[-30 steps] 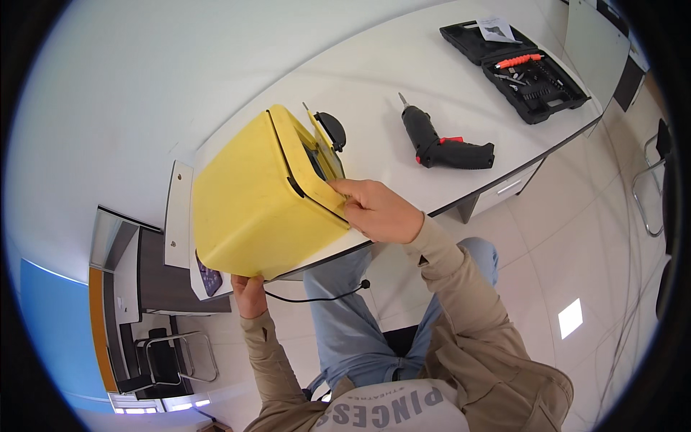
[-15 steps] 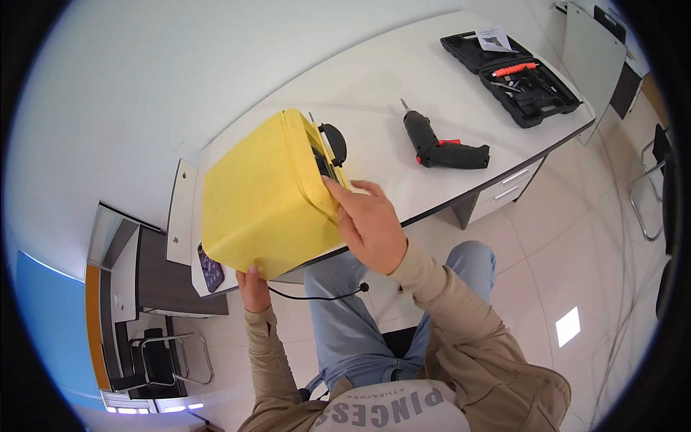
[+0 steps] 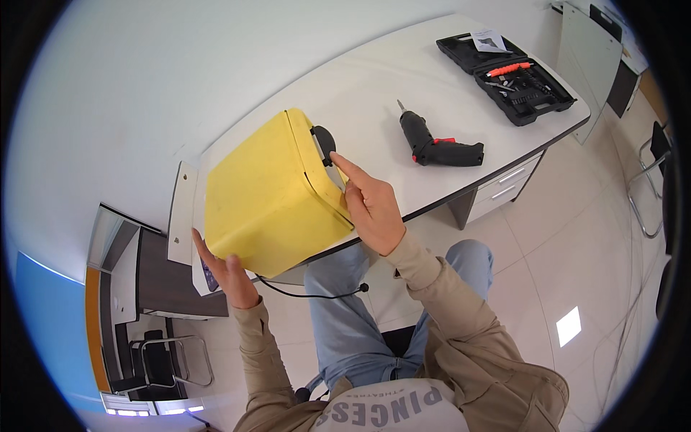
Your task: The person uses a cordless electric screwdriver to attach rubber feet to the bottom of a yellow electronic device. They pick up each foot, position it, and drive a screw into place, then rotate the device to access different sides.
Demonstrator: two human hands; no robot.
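Observation:
A yellow box-shaped casing (image 3: 263, 191) stands at the left end of the white desk. On its right side is a yellow panel with a half-round black knob (image 3: 323, 141). My right hand (image 3: 378, 209) lies against that panel, its index finger stretched to the knob and its thumb near the panel's lower part. At the casing's near left corner, my left hand (image 3: 232, 277) is open with fingers spread, its thumb against the yellow side. A black cord with a plug (image 3: 363, 288) hangs below the casing, over my lap.
A black and red cordless screwdriver (image 3: 440, 147) lies on the desk (image 3: 345, 86), right of the casing. Farther right lies an opened black tool case (image 3: 529, 97) with bits and an orange shaft. A purple patterned flat object (image 3: 209, 279) shows beside my left hand. Chairs (image 3: 162, 360) stand on the floor.
The panel with the knob has moved in against the casing, narrowing the dark gap. My right index finger has come up to the knob. My left hand has moved left and spread its fingers.

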